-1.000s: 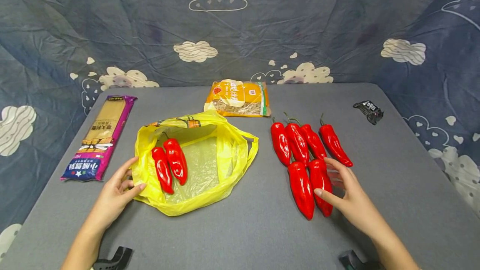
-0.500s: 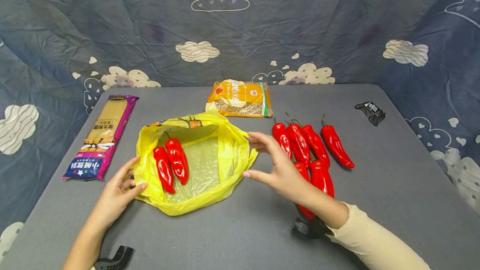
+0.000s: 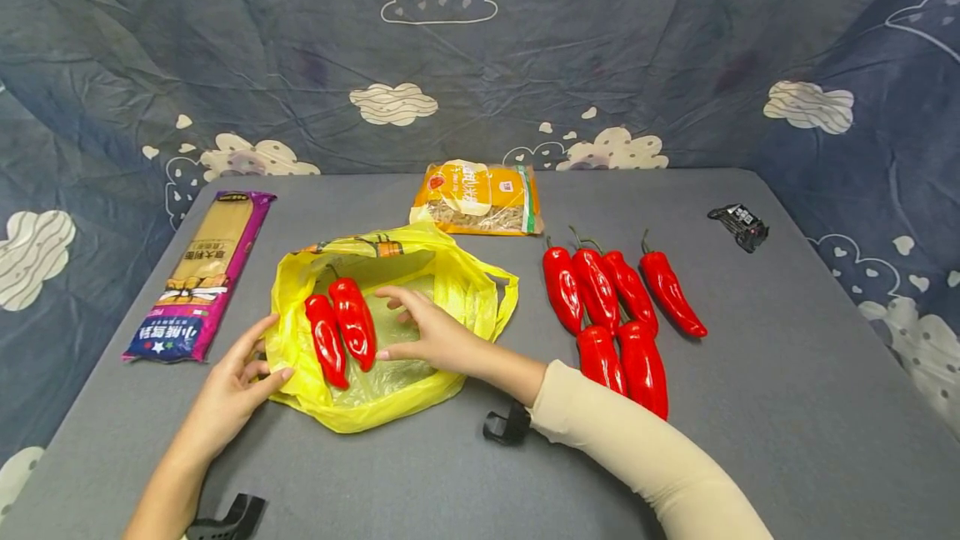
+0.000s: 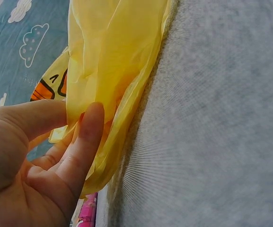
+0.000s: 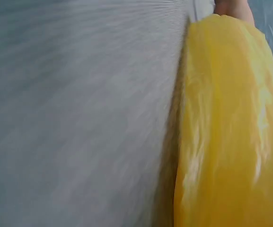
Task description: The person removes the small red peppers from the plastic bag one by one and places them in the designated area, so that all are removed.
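Note:
A yellow plastic bag [image 3: 386, 415] lies with its mouth spread wide on the table. Two red peppers [image 3: 352, 319] rest side by side inside it, toward the left. My left hand [image 3: 236, 382] pinches the bag's left rim; in the left wrist view, thumb and fingers [image 4: 91, 125] meet at the yellow film [image 4: 127, 47]. Over the bag's mouth, my right hand [image 3: 435, 336] reaches in from the right, thumb and fingers parted beside the peppers, nothing between them. In the right wrist view the bag's side [image 5: 231, 123] fills the right part, and this hand's fingers do not show.
Several more red peppers [image 3: 596, 286] lie grouped on the grey table [image 3: 750, 373] at right, partly behind the right sleeve [image 3: 630, 448]. A purple noodle packet [image 3: 198, 273] lies left, an orange food packet [image 3: 476, 198] behind the bag, and a small black packet [image 3: 738, 226] far right.
My right hand has moved left from the pepper group, past the bag's right side, to over its mouth. The left hand keeps its place on the rim.

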Demonstrator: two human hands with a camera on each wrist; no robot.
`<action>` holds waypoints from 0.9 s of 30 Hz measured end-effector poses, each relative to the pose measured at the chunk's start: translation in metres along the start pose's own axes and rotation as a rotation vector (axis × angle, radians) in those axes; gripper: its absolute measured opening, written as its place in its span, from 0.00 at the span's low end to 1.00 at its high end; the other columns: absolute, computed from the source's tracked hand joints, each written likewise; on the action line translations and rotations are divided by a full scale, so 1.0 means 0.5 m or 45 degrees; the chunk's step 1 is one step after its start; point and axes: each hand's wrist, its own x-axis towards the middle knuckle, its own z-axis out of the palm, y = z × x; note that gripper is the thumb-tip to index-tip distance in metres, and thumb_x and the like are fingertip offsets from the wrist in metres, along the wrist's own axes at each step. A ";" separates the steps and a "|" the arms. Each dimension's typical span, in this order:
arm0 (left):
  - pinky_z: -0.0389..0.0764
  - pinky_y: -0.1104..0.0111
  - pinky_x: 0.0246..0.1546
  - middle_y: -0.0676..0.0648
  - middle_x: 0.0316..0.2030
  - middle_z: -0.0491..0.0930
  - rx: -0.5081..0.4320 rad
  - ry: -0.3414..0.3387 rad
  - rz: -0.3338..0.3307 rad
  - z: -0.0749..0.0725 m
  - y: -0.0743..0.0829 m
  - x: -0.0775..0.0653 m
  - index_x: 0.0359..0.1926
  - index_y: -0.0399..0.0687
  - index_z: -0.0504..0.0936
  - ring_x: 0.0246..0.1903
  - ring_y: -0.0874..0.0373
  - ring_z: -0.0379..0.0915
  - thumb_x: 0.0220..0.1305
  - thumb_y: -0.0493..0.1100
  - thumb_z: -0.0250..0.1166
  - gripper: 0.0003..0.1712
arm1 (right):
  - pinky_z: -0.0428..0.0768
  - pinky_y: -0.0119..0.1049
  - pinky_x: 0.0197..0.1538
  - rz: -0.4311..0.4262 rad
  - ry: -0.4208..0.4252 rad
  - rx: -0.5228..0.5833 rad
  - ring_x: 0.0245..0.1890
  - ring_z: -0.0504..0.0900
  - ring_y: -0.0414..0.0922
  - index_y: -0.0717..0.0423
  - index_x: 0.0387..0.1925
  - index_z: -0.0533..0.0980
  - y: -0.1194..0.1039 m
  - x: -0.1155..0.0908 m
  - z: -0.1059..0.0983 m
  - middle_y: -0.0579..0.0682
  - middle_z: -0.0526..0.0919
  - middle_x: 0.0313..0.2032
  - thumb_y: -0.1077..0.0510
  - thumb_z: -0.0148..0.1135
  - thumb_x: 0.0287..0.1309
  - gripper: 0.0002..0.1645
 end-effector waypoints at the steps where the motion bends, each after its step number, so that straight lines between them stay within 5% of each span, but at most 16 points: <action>1: 0.75 0.75 0.25 0.44 0.44 0.67 -0.003 -0.001 -0.003 0.000 0.000 0.000 0.67 0.41 0.54 0.29 0.65 0.74 0.55 0.26 0.60 0.40 | 0.69 0.38 0.51 0.014 -0.010 0.002 0.50 0.70 0.51 0.51 0.64 0.57 0.003 0.008 0.006 0.58 0.65 0.55 0.54 0.68 0.46 0.45; 8: 0.74 0.75 0.23 0.39 0.48 0.65 0.010 -0.004 -0.019 0.000 -0.003 -0.002 0.67 0.42 0.53 0.28 0.65 0.73 0.55 0.27 0.60 0.40 | 0.69 0.30 0.50 0.075 -0.025 0.001 0.46 0.72 0.46 0.47 0.63 0.58 0.012 0.047 0.034 0.54 0.66 0.53 0.54 0.68 0.47 0.43; 27: 0.74 0.75 0.23 0.35 0.47 0.65 0.033 -0.006 -0.038 0.001 0.002 -0.003 0.67 0.42 0.54 0.27 0.65 0.71 0.55 0.26 0.60 0.40 | 0.70 0.29 0.42 0.242 -0.006 -0.254 0.44 0.70 0.41 0.41 0.64 0.58 -0.008 0.080 0.066 0.52 0.70 0.48 0.53 0.71 0.43 0.46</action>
